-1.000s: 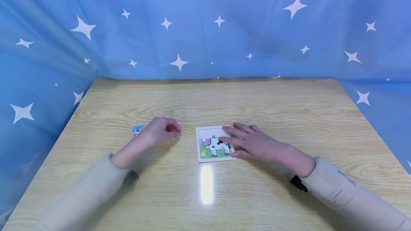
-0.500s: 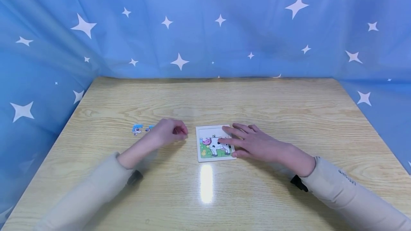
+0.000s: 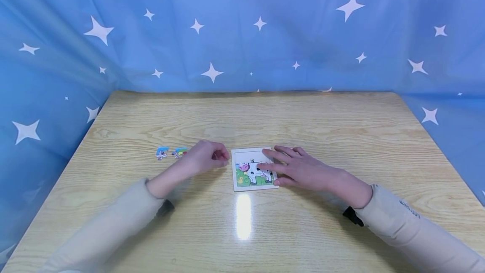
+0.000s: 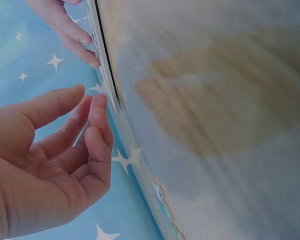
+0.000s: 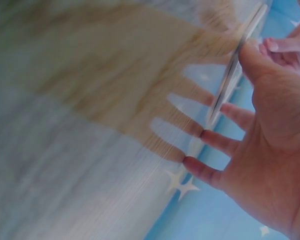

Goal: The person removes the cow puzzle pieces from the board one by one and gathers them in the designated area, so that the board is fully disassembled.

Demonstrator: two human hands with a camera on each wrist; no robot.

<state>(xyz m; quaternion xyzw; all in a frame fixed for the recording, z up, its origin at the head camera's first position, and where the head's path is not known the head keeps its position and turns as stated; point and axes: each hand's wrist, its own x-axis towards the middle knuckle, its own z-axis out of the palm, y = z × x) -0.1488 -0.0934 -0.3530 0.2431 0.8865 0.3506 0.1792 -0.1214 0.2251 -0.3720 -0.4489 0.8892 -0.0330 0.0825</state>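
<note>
A small white-framed cow jigsaw puzzle [image 3: 242, 189] lies in the middle of the table; its upper strip is bare white. My left hand [image 3: 206, 156] is just left of the frame, fingers loosely curled. In the left wrist view nothing shows between the thumb and fingers of my left hand [image 4: 55, 155]. My right hand [image 3: 303, 169] rests over the frame's right side with fingers spread, one fingertip over the cow picture. From the right wrist view, the fingertips of my right hand [image 5: 270, 125] reach to the table and the frame edge [image 5: 232, 70].
Left of my left hand lie a blue-and-white puzzle piece [image 3: 161, 153] and a colourful puzzle piece [image 3: 179, 152], the second partly hidden by the hand. The wooden table [image 3: 322, 117] ends at a blue star-patterned curtain [image 3: 235, 33]. A bright reflection shines on the tabletop before the puzzle.
My left hand has moved right, closer to the frame's left edge, uncovering the second puzzle piece behind it. My right hand and the puzzle stay in place.
</note>
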